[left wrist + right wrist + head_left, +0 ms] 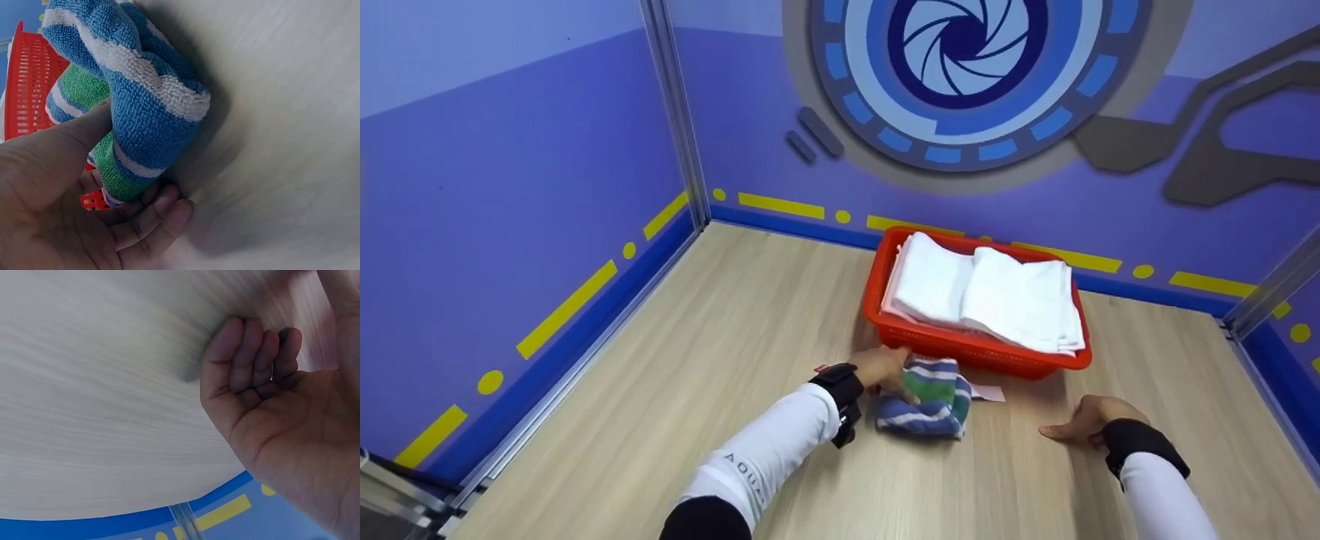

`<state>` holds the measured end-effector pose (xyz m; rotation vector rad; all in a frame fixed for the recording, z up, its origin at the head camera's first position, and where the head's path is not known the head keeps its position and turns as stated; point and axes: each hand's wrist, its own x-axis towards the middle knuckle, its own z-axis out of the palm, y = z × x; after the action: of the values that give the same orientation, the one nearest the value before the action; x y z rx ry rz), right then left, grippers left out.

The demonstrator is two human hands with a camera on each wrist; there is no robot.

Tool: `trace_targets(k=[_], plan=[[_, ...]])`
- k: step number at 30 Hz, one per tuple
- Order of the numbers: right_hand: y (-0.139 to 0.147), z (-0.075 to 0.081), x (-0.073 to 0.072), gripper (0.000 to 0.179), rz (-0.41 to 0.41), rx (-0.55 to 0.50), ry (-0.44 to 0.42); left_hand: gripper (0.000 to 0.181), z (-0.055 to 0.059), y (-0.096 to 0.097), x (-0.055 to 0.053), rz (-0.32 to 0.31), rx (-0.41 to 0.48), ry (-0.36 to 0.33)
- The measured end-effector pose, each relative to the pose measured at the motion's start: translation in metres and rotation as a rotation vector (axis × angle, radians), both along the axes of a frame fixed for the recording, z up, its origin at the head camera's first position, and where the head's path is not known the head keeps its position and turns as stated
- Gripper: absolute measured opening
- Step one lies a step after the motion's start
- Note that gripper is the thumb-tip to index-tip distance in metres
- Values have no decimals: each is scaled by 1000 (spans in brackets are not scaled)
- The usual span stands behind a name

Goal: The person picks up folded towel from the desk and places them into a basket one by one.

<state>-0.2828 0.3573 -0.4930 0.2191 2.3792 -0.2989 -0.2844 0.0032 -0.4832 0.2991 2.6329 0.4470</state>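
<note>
A small terry towel (930,401) with blue, green and white stripes lies crumpled and folded on the table in front of the red basket (960,346). My left hand (885,370) grips its left side. In the left wrist view the thumb of this hand (42,194) lies over the striped towel (149,121), with the other fingers beneath and beside it. My right hand (1099,420) rests low at the table to the right of the towel, apart from it. In the right wrist view that hand (298,422) has loosely curled fingers and holds nothing.
Folded white towels (1012,300) fill the basket, with a pale pink cloth (894,289) at its left side. A small pale flat piece (988,392) lies beside the striped towel. Purple-blue panels (750,112) wall in the wooden table (720,322) behind and at both sides.
</note>
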Motion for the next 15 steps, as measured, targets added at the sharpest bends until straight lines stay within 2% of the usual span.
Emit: trace_targets(k=[6,12,15], plan=[[1,-4,0,61,16,15,14,90,-2,6,-3,-15,-17,-32],[2,-7,6,72,26,18,52,92,-7,6,-6,0,51,-97],[1,-5,8,71,27,3,69,97,-5,5,-8,15,75,-128]])
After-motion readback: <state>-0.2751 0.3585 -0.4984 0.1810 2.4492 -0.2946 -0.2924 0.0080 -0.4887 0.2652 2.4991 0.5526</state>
